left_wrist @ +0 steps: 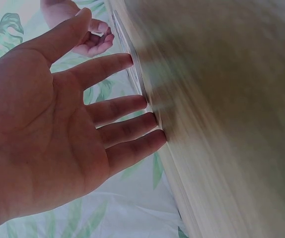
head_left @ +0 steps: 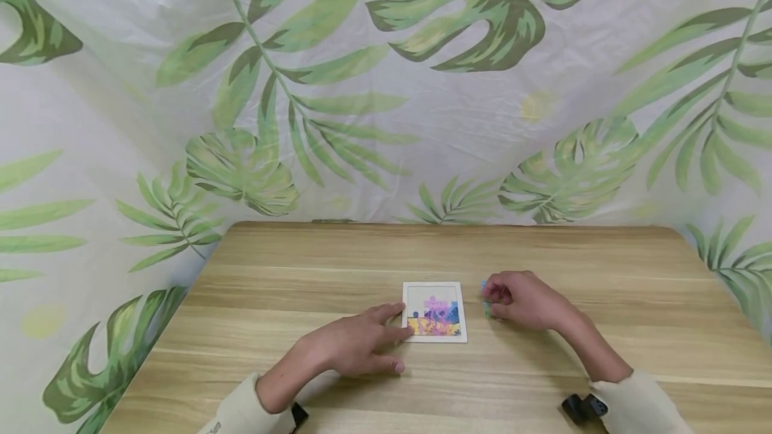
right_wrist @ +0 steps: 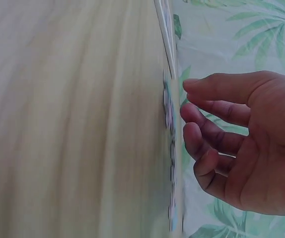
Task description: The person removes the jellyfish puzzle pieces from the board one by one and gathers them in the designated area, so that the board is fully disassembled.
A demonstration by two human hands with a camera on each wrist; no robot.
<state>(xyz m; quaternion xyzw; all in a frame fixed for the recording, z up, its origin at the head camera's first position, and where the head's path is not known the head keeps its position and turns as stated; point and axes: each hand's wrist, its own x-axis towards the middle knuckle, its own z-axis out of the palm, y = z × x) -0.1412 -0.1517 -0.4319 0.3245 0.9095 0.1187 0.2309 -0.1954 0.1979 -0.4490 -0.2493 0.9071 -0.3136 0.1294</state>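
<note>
A square jigsaw puzzle [head_left: 434, 327] in a white frame lies on the wooden table, its lower part filled with yellow, pink and blue pieces and its upper part pale. My left hand [head_left: 362, 343] is spread out, fingertips touching the frame's left edge; the left wrist view shows the open palm [left_wrist: 48, 134]. Right of the frame, my right hand [head_left: 527, 300] hovers over small coloured puzzle pieces [head_left: 487, 310], partly covering them. In the right wrist view its fingers are loosely bent and apart from the row of pieces [right_wrist: 171, 148], with nothing visible between them.
The wood-grain table [head_left: 289, 280] reaches back to a hanging cloth [head_left: 374, 106] printed with green leaves. Black wrist devices [head_left: 584, 408] sit by the pale sleeves [head_left: 639, 404].
</note>
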